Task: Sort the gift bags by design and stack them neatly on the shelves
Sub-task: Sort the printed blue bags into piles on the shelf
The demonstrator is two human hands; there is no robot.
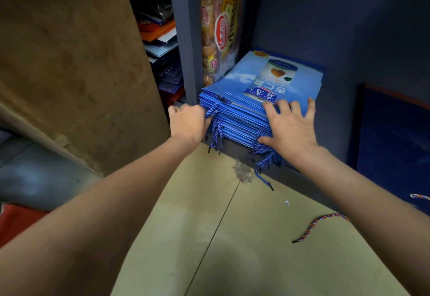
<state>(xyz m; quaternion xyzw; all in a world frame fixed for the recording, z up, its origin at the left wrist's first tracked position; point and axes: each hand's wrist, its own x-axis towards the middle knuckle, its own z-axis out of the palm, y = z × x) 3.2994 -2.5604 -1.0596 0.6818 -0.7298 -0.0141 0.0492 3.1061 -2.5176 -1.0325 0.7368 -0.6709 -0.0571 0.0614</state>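
Stack of blue gift bags (260, 100) lies flat at shelf (235, 153) front edge, handles outward. Left hand (188, 121) grasps handle cords (210, 112); right hand (288, 126) fingers spread flat on top.

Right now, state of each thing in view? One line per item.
blue gift bag stack: lying flat on the shelf, handles hanging over the front edge
left hand: pressing the stack's left front corner
right hand: spread flat on the top bag
loose red-blue cord: lying on the floor
snack pack: upright behind the stack
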